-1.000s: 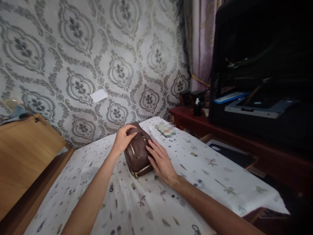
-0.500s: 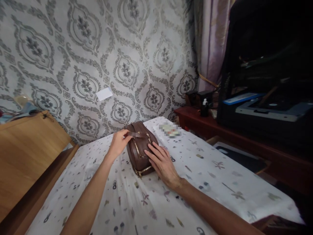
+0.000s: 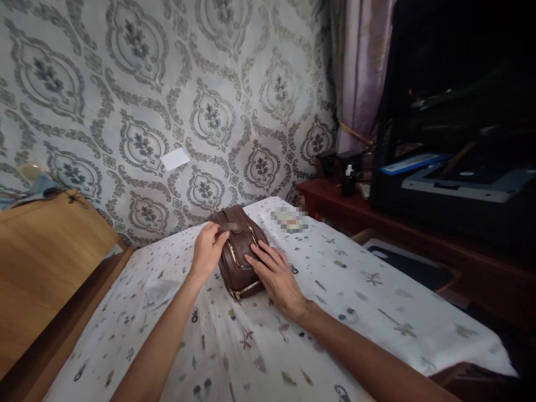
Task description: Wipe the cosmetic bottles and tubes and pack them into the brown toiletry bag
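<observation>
A dark brown bag with gold zippers lies on a white patterned cloth. At the bag's upper left, my left hand is beside it, thumb and fingers curled near a blurred brown strap; whether the strap is pinched between them is hard to make out. My right hand rests with spread fingers on the bag's right side, by one of the zippers.
A pixelated flat item lies beyond the bag. Right of the cloth stand a reddish shelf, a small dark bottle and an open drawer. A wooden panel borders the left.
My left hand has shifted slightly, its thumb now lower against the bag's upper left. The strap looks lower and more blurred. My right hand keeps its place on the bag.
</observation>
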